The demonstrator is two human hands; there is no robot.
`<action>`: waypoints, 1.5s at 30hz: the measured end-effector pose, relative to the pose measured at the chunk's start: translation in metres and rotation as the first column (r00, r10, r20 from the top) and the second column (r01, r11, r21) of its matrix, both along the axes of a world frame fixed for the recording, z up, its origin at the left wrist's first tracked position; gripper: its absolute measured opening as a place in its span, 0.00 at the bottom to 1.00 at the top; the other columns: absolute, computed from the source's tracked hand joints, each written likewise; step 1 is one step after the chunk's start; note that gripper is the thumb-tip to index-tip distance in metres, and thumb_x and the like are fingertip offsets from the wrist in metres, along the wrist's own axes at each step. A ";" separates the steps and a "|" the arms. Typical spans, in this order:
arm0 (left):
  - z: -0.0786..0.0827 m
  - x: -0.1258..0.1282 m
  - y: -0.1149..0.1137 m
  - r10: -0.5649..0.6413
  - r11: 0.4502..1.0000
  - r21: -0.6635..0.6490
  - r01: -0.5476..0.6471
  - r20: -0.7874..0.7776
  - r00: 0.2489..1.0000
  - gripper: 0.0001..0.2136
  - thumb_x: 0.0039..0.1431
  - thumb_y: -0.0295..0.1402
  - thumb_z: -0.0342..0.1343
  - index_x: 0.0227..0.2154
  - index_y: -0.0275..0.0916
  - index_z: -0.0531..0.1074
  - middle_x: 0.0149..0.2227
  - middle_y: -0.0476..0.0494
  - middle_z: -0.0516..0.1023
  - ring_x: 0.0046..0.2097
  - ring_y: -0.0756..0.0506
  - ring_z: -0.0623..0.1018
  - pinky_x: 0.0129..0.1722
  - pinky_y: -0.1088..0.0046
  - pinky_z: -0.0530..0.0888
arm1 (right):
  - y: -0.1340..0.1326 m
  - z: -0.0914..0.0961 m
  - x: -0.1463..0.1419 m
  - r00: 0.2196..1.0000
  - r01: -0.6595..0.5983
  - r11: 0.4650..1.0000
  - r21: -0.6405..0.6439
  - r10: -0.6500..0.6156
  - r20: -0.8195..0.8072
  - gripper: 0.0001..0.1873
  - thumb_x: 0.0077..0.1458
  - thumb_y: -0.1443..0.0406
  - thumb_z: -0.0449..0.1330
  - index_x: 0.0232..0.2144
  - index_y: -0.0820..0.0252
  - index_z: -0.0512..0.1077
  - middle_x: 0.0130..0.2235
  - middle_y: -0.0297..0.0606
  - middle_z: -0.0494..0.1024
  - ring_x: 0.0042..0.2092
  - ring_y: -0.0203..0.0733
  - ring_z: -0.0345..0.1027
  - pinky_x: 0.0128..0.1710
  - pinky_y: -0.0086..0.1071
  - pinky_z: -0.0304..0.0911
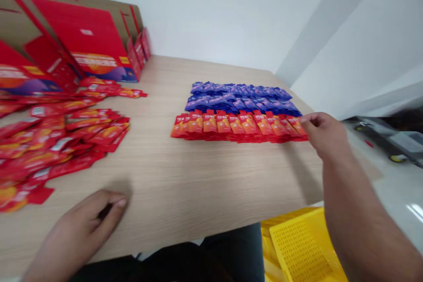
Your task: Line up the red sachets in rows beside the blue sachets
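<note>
My right hand [322, 134] reaches to the right end of a neat row of red and orange sachets [236, 125] on the wooden table [198, 185]; its fingers are curled and pinched against the last sachet. Behind that row lie two rows of blue sachets [239, 96]. My left hand [84, 224] rests on the table near the front edge, fingers loosely curled, with nothing seen in it. A loose heap of red sachets [56, 141] spreads over the table's left side, just beyond my left hand.
Flattened red and brown cartons [76, 39] lean against the wall at the back left. A yellow perforated crate [297, 246] sits below the table's front right edge. A white wall runs behind the table.
</note>
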State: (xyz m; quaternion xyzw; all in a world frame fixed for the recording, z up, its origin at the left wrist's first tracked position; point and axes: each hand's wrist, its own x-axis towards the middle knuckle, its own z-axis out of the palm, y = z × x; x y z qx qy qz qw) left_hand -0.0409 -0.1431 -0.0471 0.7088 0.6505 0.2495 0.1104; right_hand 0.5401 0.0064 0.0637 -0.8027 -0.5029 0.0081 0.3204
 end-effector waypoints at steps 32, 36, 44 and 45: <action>0.020 0.020 -0.003 -0.149 0.984 -0.060 0.165 0.217 0.965 0.07 0.66 0.26 0.53 0.35 0.41 0.76 0.34 0.45 0.79 0.38 0.43 0.78 0.40 0.66 0.73 | 0.063 -0.080 -0.516 0.526 -0.580 0.802 -0.146 0.232 -0.818 0.27 0.63 0.70 0.67 0.61 0.58 0.65 0.23 0.23 0.74 0.20 0.34 0.68 0.17 0.24 0.57; 0.021 0.019 -0.003 -0.148 0.983 -0.075 0.169 0.227 0.963 0.07 0.66 0.27 0.53 0.35 0.41 0.76 0.35 0.45 0.79 0.38 0.43 0.79 0.40 0.66 0.74 | 0.055 -0.076 -0.485 0.490 -0.595 0.802 -0.050 0.313 -0.813 0.26 0.61 0.70 0.67 0.60 0.57 0.68 0.25 0.24 0.75 0.21 0.33 0.67 0.16 0.25 0.55; 0.020 0.014 -0.003 -0.109 0.987 -0.097 0.129 0.190 0.976 0.09 0.67 0.32 0.51 0.33 0.42 0.75 0.35 0.44 0.80 0.39 0.42 0.81 0.41 0.64 0.76 | 0.012 -0.053 -0.365 0.429 -0.652 0.756 0.066 0.439 -0.790 0.07 0.54 0.65 0.67 0.29 0.54 0.71 0.18 0.25 0.69 0.18 0.32 0.56 0.15 0.26 0.47; 0.020 0.013 -0.003 -0.109 0.988 -0.089 0.128 0.190 0.976 0.10 0.68 0.34 0.50 0.33 0.43 0.75 0.34 0.45 0.80 0.38 0.42 0.81 0.40 0.64 0.76 | 0.005 -0.049 -0.344 0.429 -0.630 0.772 0.081 0.434 -0.792 0.09 0.52 0.63 0.68 0.28 0.53 0.70 0.18 0.25 0.68 0.17 0.32 0.55 0.15 0.27 0.46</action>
